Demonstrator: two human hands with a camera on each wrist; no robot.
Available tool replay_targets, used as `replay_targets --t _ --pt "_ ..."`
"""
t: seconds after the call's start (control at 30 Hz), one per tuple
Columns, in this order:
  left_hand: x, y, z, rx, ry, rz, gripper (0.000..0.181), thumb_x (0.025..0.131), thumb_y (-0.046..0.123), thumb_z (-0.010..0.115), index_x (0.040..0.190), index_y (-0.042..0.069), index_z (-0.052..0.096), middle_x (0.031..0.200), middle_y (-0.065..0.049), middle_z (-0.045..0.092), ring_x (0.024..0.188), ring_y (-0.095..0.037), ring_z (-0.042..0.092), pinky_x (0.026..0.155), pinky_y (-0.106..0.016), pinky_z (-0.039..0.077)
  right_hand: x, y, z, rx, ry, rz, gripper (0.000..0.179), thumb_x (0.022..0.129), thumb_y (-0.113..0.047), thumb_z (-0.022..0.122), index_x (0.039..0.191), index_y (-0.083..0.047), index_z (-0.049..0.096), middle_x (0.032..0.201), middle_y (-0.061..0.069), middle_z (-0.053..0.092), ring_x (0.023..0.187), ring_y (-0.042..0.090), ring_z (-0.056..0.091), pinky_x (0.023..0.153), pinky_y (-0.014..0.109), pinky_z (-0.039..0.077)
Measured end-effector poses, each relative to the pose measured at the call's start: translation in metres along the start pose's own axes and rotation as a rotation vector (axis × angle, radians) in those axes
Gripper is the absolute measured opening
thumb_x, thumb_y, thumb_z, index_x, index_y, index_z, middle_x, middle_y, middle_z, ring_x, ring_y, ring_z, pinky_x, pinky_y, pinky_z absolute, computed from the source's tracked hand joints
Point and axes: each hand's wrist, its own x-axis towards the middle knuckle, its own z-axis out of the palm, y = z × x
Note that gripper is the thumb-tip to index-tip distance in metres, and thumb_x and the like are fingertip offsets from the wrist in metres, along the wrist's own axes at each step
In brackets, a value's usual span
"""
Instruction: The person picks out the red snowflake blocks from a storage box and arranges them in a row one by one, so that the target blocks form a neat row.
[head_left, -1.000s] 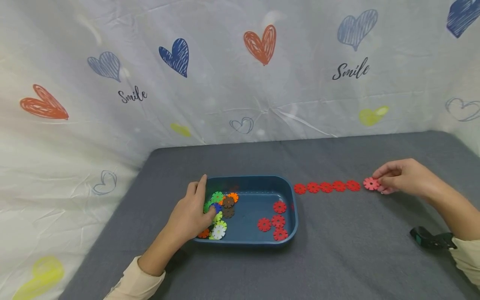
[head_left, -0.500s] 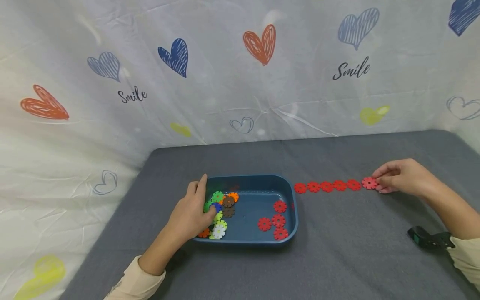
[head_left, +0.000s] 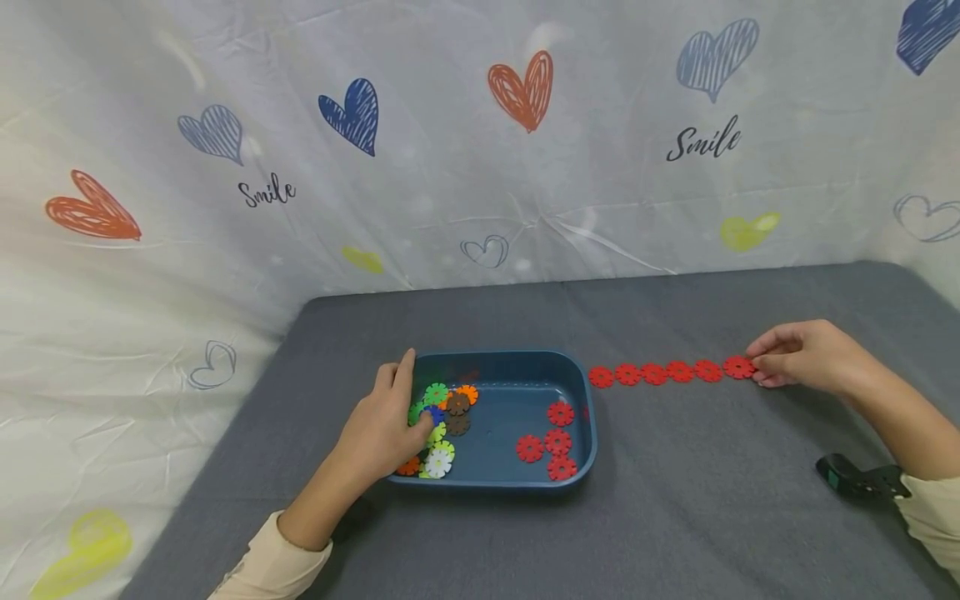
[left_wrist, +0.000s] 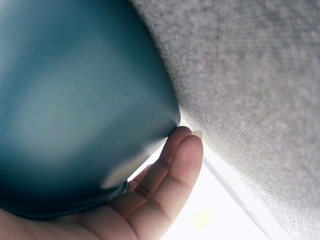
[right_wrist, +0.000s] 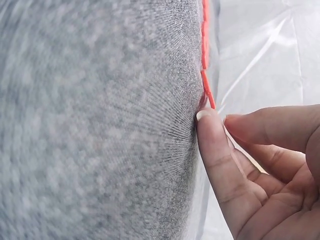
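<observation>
My left hand (head_left: pixel 381 429) grips the left wall of a dark blue tray (head_left: pixel 491 484), its thumb reaching inside over the rim. In the left wrist view, fingers (left_wrist: pixel 170 185) curl around the tray's outer side. To the right, my right hand (head_left: pixel 813 357) pinches a red notched disc (head_left: pixel 738 367) between thumb and fingertips. That disc lies at the right end of a row of several red notched discs (head_left: pixel 653 374) running from the tray's right side. In the right wrist view the held disc (right_wrist: pixel 209 92) appears edge-on, slightly tilted against the row.
Several red discs (head_left: pixel 557 441) lie loose in the tray's right half. Green, brown (head_left: pixel 457 405), orange, blue and white (head_left: pixel 437 463) discs are heaped at its left end, partly under my hand. Grey cloth (head_left: pixel 675 517) covers the table; a heart-printed curtain (head_left: pixel 420 167) stands behind.
My right hand has brought its red disc slightly left, from a small gap away to right up against the row's end disc. The left hand and tray have stayed put.
</observation>
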Motion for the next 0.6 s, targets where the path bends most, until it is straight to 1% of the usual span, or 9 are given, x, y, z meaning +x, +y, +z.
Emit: replay_targets --t 0.23,0.6 --pt "-0.0003 0.0001 0.0003 0.001 0.001 -0.005 0.090 0.090 0.018 0.067 0.160 0.003 0.014 0.146 -0.025 0.036 0.043 -0.017 0.040 0.045 -0.032 0.038 -0.0001 0.0000 0.0014 0.008 -0.005 0.009 0.027 0.095 0.000 0.061 0.114 0.019 0.060 0.093 0.009 0.071 0.075 0.014 0.070 0.068 0.032 0.058" --pt "0.0003 -0.0006 0.0014 0.013 0.005 -0.007 0.090 0.090 0.018 0.068 0.160 0.003 0.014 0.145 -0.025 0.037 0.043 -0.017 0.040 0.045 -0.032 0.038 -0.0006 -0.0003 0.0016 0.031 -0.028 0.001 0.028 0.094 0.000 0.062 0.114 0.020 0.059 0.094 0.010 0.070 0.075 0.015 0.069 0.068 0.034 0.058"
